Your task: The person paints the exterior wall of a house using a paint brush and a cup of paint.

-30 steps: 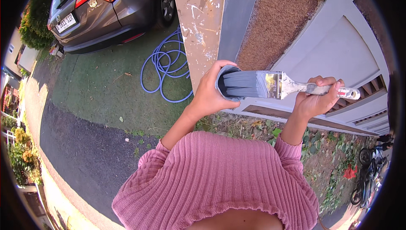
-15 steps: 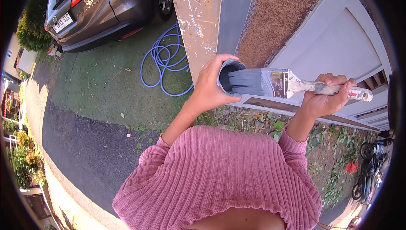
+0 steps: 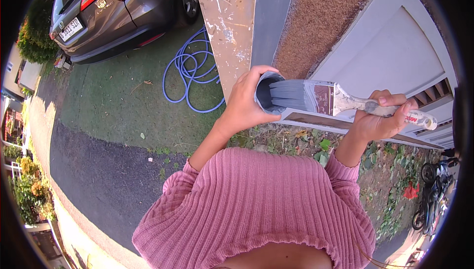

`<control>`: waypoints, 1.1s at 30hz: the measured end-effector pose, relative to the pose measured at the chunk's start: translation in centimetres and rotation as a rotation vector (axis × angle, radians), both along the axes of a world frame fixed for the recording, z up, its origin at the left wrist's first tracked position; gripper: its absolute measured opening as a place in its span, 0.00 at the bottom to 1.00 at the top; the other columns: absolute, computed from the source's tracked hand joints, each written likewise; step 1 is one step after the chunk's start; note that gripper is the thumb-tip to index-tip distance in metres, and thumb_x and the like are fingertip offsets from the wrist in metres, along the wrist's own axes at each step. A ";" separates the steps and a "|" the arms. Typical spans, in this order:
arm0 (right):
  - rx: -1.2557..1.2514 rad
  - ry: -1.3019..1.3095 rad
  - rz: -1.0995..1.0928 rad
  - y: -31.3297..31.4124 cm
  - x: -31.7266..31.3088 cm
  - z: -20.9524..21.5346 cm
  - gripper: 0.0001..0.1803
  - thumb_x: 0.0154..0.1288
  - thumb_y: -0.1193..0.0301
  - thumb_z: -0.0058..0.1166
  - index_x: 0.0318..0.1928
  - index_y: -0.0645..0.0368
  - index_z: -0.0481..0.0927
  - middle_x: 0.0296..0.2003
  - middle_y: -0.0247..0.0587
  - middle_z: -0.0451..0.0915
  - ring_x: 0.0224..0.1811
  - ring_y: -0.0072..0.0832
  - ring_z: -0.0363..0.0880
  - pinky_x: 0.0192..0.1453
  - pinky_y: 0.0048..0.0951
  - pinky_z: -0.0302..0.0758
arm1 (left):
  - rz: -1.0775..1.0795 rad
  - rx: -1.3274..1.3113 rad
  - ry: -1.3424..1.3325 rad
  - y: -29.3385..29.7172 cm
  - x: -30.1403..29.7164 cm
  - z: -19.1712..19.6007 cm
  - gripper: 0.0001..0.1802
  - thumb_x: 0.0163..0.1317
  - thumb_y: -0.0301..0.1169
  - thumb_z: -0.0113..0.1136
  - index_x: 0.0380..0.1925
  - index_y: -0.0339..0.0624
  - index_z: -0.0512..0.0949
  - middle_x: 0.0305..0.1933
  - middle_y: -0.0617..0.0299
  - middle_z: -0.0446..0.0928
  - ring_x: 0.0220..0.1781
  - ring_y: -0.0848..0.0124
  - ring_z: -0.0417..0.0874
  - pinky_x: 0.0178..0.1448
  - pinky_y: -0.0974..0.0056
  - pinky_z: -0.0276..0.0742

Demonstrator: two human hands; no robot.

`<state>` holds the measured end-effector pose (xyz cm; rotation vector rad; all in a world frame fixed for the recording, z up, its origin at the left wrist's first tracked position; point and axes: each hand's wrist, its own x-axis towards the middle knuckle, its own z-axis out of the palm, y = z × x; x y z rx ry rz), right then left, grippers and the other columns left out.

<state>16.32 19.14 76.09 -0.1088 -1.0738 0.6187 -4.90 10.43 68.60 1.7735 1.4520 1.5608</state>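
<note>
My left hand (image 3: 245, 98) is wrapped around a small round paint cup (image 3: 263, 92), its inside coated with grey paint. The cup's mouth faces right. In my right hand (image 3: 380, 121) is a wide flat paintbrush (image 3: 345, 100), gripped by its paint-smeared handle. Grey paint covers its bristles, and their tips reach into the mouth of the cup. How much paint lies in the cup I cannot tell. Just beyond my hands stands a wall post with a grey painted strip (image 3: 267, 22) beside a beige, chipped face (image 3: 224, 17).
A brown rough-textured panel (image 3: 323, 17) and a pale grey panelled surface (image 3: 390, 46) rise at the right. A coiled blue hose (image 3: 173, 93) lies on green ground, near a dark car (image 3: 118, 17). Leafy soil (image 3: 296, 140) runs along the wall's foot. A motorcycle (image 3: 432, 195) stands far right.
The brush handle's end has dipped slightly as my right hand shifted a little. The bristles are still at the cup's mouth, and my left hand keeps its hold.
</note>
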 end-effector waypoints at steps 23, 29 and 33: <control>0.160 0.326 -0.089 12.0 -3.0 7.7 0.09 0.68 0.68 0.45 0.38 0.54 0.60 0.28 0.46 0.75 0.21 0.29 0.75 0.14 0.27 0.71 | 0.086 -0.115 -0.301 -1.0 0.2 -2.2 0.38 0.30 0.23 0.71 0.47 0.40 0.65 0.41 0.59 0.75 0.44 0.71 0.77 0.52 0.66 0.71; 0.437 0.201 -0.074 13.7 -4.5 8.9 0.12 0.65 0.71 0.47 0.41 0.51 0.57 0.26 0.52 0.77 0.28 0.34 0.80 0.14 0.32 0.78 | 0.175 -0.103 -0.281 -1.6 -0.1 -2.5 0.38 0.30 0.24 0.71 0.47 0.41 0.66 0.42 0.58 0.76 0.44 0.68 0.79 0.51 0.65 0.73; 0.550 0.171 -0.161 13.6 -3.8 9.0 0.12 0.65 0.72 0.47 0.41 0.51 0.57 0.25 0.52 0.77 0.28 0.35 0.81 0.15 0.33 0.79 | 0.200 -0.096 -0.251 -1.7 -0.1 -2.6 0.38 0.29 0.24 0.71 0.47 0.41 0.65 0.43 0.57 0.76 0.45 0.68 0.79 0.51 0.65 0.73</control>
